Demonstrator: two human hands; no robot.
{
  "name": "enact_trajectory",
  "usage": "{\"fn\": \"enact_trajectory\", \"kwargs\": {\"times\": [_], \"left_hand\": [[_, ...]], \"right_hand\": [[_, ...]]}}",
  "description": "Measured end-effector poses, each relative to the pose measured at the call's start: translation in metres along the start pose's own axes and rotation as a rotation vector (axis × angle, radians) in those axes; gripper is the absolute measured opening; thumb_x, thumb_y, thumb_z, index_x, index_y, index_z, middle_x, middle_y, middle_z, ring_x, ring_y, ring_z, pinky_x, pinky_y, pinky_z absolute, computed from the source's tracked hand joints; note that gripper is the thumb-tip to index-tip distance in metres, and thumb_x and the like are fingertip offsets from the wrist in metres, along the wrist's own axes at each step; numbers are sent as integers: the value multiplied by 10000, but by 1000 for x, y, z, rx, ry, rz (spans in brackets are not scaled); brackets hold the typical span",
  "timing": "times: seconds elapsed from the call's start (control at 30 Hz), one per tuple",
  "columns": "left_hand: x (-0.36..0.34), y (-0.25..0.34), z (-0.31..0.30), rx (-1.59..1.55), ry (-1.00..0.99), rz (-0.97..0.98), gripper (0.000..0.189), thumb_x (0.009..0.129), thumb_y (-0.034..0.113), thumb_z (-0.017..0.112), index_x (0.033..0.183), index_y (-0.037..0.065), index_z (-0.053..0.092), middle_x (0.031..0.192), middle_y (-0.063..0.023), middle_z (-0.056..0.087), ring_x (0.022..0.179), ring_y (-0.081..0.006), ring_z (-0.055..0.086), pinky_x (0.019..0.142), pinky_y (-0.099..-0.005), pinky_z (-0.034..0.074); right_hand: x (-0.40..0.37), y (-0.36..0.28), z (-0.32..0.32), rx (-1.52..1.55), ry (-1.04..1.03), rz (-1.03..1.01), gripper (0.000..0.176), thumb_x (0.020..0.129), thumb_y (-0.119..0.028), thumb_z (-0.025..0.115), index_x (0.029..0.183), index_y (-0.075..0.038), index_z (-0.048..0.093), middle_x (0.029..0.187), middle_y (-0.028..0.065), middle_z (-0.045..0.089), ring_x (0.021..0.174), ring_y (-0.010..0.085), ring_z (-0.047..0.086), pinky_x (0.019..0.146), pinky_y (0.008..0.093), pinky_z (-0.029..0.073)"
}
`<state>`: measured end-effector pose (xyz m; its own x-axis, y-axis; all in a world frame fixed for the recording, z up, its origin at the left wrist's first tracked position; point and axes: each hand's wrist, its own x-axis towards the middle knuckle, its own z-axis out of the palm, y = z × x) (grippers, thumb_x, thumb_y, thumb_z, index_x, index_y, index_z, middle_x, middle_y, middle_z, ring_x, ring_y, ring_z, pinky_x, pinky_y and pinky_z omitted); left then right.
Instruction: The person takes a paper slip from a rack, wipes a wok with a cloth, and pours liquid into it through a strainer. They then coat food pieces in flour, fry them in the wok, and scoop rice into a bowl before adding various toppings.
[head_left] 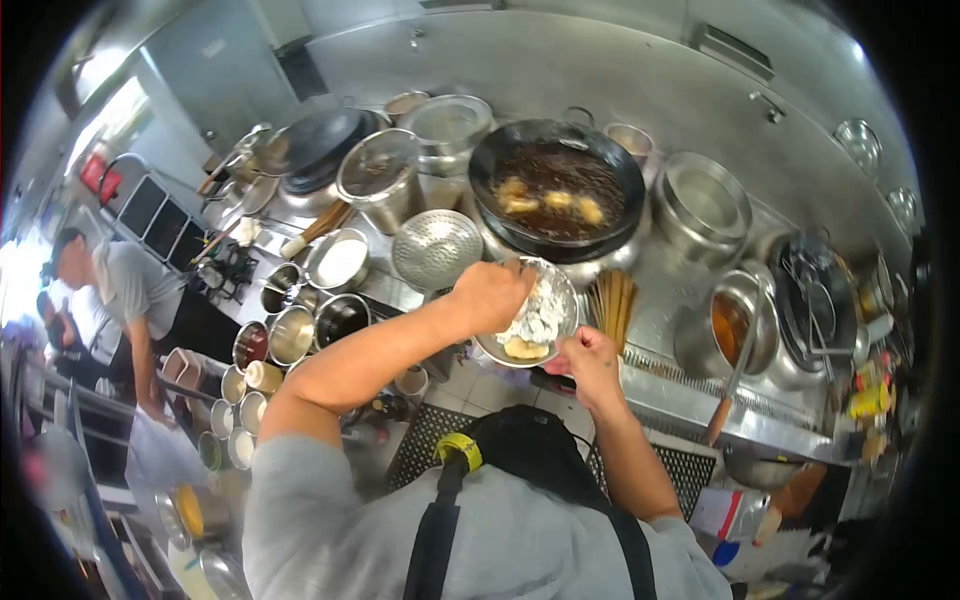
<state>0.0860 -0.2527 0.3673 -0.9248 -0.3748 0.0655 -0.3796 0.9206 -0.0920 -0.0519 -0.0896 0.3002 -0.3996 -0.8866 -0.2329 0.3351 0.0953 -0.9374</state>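
A metal bowl [488,345] holds white powder [541,318] and a pale yellowish piece of food [526,349]. My right hand [590,368] grips the bowl's near right rim, its thumb at the edge. At the bowl's upper left, my left hand [494,297] is closed over the rim and powder; whatever its fingers hold is hidden from view. Just beyond the bowl sits a black wok [483,180] of dark, bubbling oil [545,170], with several golden pieces [558,200] frying in it.
A perforated metal strainer [436,248] lies left of the wok. Metal pots [380,180] and small containers [291,334] crowd the left. A bamboo brush [612,305] and a ladle [738,375] over a pot of orange liquid are on the right. Another person [140,290] stands far left.
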Motion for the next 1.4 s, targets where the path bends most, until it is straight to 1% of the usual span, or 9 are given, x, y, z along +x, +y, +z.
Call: {"fn": "enact_trajectory", "kwargs": {"times": [0.3, 0.53, 0.73, 0.8, 0.9, 1.13, 1.17, 1.27, 1.4], "left_hand": [[-26, -17, -38, -125, -9, -75, 345, 761, 160, 654, 1077, 35, 596, 962, -165, 653, 850, -367, 674, 731, -435, 553], [-1, -17, -18, -649, -214, 564, 655, 824, 267, 722, 1405, 73, 489, 1342, -221, 530, 1245, -410, 512, 1041, -465, 431], [31, 18, -9, -433, -266, 601, 474, 768, 204, 674, 1222, 101, 589, 1190, -152, 610, 1108, -371, 594, 909, -460, 504], [40, 16, 10, -434, -115, 596, 430, 783, 194, 668, 1196, 97, 592, 1154, -145, 612, 1068, -370, 607, 845, -473, 521], [42, 29, 9, -427, -181, 413, 440, 840, 229, 656, 1249, 83, 582, 1260, -190, 578, 1117, -390, 586, 934, -456, 491], [44, 27, 6, -255, -179, 391, 507, 842, 179, 648, 1328, 99, 529, 1371, -235, 512, 1175, -411, 574, 937, -464, 505], [46, 19, 19, -281, -21, 481, 560, 790, 96, 657, 1331, 134, 519, 1237, -197, 544, 1018, -410, 632, 830, -485, 542], [44, 19, 17, -356, -192, 427, 514, 811, 132, 639, 1313, 114, 534, 1264, -213, 564, 1114, -406, 598, 908, -475, 509], [49, -10, 42, -396, -74, 434, 398, 735, 81, 675, 1130, 102, 632, 1085, -186, 602, 1039, -396, 610, 860, -458, 512]], "right_hand": [[10, -4, 10, 18, -91, 91, 118, 851, -93, 625, 812, 16, 604, 749, 108, 645, 605, 181, 656, 564, 289, 579], [19, -10, -14, 115, -80, 198, 108, 852, -93, 618, 869, 10, 589, 731, 112, 624, 620, 242, 695, 554, 350, 595], [14, -10, -29, 182, -50, 282, 174, 834, -108, 648, 937, 14, 578, 861, 133, 617, 673, 287, 702, 569, 387, 597], [16, -11, -31, 157, -12, 249, 185, 833, -127, 638, 941, 6, 568, 801, 107, 620, 680, 253, 708, 599, 369, 608], [11, -16, -32, 150, 76, 168, 215, 825, -115, 644, 970, 26, 571, 818, 117, 612, 686, 256, 707, 593, 371, 604], [11, -15, -22, 121, 151, 121, 216, 831, -92, 648, 976, 50, 575, 825, 123, 610, 674, 261, 703, 590, 363, 602], [11, -16, -18, 110, 175, 113, 183, 837, -92, 645, 945, 39, 576, 805, 116, 608, 671, 265, 702, 587, 362, 600], [14, -10, -10, 77, 185, 125, 153, 842, -95, 640, 910, 28, 577, 786, 111, 605, 673, 271, 703, 585, 361, 597], [23, -2, 2, 81, 194, 147, 135, 842, -105, 639, 891, 12, 594, 820, 133, 649, 671, 261, 703, 586, 344, 591]]}}
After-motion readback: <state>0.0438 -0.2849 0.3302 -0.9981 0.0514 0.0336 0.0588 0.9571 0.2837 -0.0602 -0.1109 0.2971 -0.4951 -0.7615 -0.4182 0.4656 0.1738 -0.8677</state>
